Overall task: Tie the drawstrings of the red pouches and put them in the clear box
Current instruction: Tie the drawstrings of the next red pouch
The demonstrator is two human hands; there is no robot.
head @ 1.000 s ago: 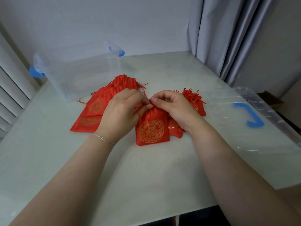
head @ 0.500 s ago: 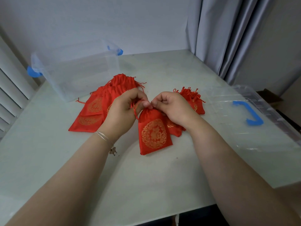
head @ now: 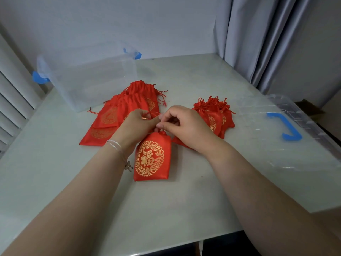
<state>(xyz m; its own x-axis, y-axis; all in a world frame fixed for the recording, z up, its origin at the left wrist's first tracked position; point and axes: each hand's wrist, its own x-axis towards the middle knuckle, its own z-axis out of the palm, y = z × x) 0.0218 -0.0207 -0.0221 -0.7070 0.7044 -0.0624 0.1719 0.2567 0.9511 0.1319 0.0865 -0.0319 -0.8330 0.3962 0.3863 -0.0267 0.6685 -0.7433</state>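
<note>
Red satin with a gold medallion: the pouch being worked (head: 152, 157) lies flat on the surface (head: 55, 163) in the near middle, its gathered neck pointing far, right under both hands. The left hand (head: 135, 126) has its grip pinched on a thin red drawstring (head: 154, 113) at the neck, and the right hand (head: 181, 124) pinches the cord from the other side, fingertips of the two hands almost touching. The knot itself is hidden behind the fingers, so whether it has been cinched cannot be told.

The likeliest slip is the cord itself (thin, slick, and short): if either pinch loosens mid-pull, the loop could spring open and the neck relax. Pulling unevenly might also drag the light pouch along the surface, since nothing pins its body down.

To the far left lies a heap of pouches with loose necks (head: 120, 115), stray cords trailing; the left wrist hovers just over them and a bracelet charm (head: 128, 166) dangling there could snag one. To the right sits a smaller cluster of tied pouches (head: 215, 115), not yet boxed. The clear box (head: 92, 80) stands at the far left, behind the loose heap, so a careless reach over it may scatter them. Its lid (head: 287, 130) lies at the right edge.
</note>
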